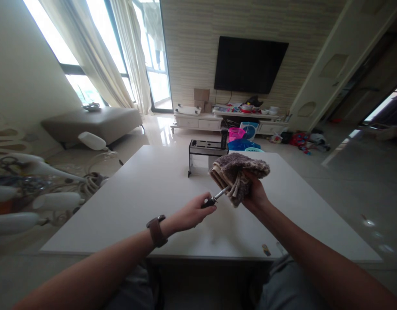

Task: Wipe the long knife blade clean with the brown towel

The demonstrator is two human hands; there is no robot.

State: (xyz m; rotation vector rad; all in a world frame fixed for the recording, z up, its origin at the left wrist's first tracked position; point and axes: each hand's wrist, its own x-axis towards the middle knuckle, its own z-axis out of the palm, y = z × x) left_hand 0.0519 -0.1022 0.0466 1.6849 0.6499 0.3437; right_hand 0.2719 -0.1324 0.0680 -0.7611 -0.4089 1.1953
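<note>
The fingers of our left hand point(189, 214) are closed around the handle of a slim, straight, black-handled tool with a silver metal shaft point(222, 193), so the tool lies inside these fingers and the left hand is the nearer one to its handle. Its long axis runs slantwise, away from the left fingers and toward the right ones. The free end of the tool points forward and to the right, and it disappears at a fold of the thick, fluffy, grey-brown fabric cloth point(240, 164). We cannot tell if the cloth wraps the tip or only hides it.

The fingers of our right hand point(257, 192) are pinching this cloth in a bunch; it spreads ahead of them and to their left, with its longer side going roughly crosswise. Both things are above the white, flat table point(121, 211). Beyond the left fingers, we see a black and silver oblong stand point(207, 150) on the table; nearer to us than the right fingers lies a small, yellow and dark, flat object point(266, 249).
</note>
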